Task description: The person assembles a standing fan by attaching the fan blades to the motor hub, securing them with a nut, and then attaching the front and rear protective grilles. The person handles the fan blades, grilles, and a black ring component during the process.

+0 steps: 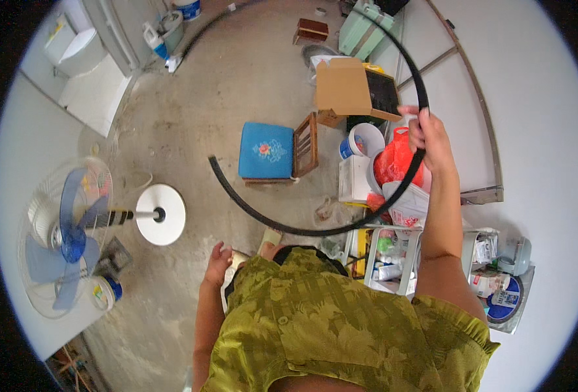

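Observation:
In my raised right hand (431,138) is a long black flexible strip (315,232), gripped on its right side with the fingers wrapped round it. The strip bends into a wide loop in front of me. One loose end hangs near the blue chair, and the far part runs past the top of the view. My left hand (218,262) is low by my side with its fingers loosely apart, holding nothing. Beyond the loop's lower arc is a small wooden chair with a blue flowered seat (266,150).
A blue-bladed standing fan (73,242) with a round white base (161,214) is at the left. At the right are an opened cardboard box (343,88), a white bucket (365,140), red bags (397,160) and a loaded shelf rack (408,261). A toilet (80,52) shows through the doorway.

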{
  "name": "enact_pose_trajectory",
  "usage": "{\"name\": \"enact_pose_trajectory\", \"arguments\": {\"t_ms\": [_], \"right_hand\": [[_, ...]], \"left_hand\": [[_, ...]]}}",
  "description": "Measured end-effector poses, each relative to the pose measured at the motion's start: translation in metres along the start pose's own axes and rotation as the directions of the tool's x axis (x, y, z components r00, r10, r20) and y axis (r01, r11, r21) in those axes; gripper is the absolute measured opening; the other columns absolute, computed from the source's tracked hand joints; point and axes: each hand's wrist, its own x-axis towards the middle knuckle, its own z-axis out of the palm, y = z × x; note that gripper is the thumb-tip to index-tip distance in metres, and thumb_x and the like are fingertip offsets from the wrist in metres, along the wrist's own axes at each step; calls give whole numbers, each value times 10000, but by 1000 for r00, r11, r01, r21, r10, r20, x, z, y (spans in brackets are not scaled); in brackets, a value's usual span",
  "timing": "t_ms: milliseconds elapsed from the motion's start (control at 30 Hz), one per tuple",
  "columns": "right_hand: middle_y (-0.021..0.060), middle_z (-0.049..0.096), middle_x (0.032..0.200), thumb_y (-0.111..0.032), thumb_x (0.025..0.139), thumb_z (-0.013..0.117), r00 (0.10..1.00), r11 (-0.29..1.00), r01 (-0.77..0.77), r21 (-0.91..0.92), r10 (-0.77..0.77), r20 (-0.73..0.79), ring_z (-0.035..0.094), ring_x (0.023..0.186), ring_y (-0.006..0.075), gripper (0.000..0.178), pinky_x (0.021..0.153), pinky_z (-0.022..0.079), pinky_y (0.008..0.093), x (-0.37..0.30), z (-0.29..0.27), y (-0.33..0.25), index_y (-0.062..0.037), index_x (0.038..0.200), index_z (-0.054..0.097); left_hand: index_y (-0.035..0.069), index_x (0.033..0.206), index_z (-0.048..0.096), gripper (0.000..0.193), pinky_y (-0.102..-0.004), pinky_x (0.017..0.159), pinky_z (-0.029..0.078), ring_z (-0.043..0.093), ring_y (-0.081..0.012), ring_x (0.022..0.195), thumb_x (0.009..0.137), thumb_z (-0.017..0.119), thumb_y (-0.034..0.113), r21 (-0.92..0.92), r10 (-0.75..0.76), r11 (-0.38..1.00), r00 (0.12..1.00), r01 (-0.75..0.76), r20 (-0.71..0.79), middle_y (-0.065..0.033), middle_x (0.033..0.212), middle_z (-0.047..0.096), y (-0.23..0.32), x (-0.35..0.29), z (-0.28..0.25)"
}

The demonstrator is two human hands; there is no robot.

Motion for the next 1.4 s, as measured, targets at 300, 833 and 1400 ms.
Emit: {"name": "enact_pose_trajectory", "arguments": {"t_ms": [300,833,1400], "right_hand": [[-58,295,613,-483,970,366,967,955,212,206,-236,98,295,512,52,561,507,344,232,20,74,-35,20,1143,544],[-51,299,638,-536,940,347,887,887,234,398,-363,287,291,549,65,650,561,339,245,85,117,-21,49,1184,493],[-32,343,675,-553,915,365,694,828,133,545,-470,545,341,593,86,668,626,383,272,176,166,-4,35,1210,482]], "left_hand": [[10,1458,63,901,-428,1051,353,334,-338,1315,875,589,453,-444,-28,893,993,75,111,-257,1449,238,20,-33,11],[143,1225,444,293,-431,953,467,570,-297,1111,945,522,175,-785,335,587,942,-195,17,-128,1143,593,74,-38,54],[123,1225,432,367,-354,893,535,579,-282,1096,898,504,-26,-701,380,396,800,-594,-463,-185,1339,457,85,-75,125]]}}
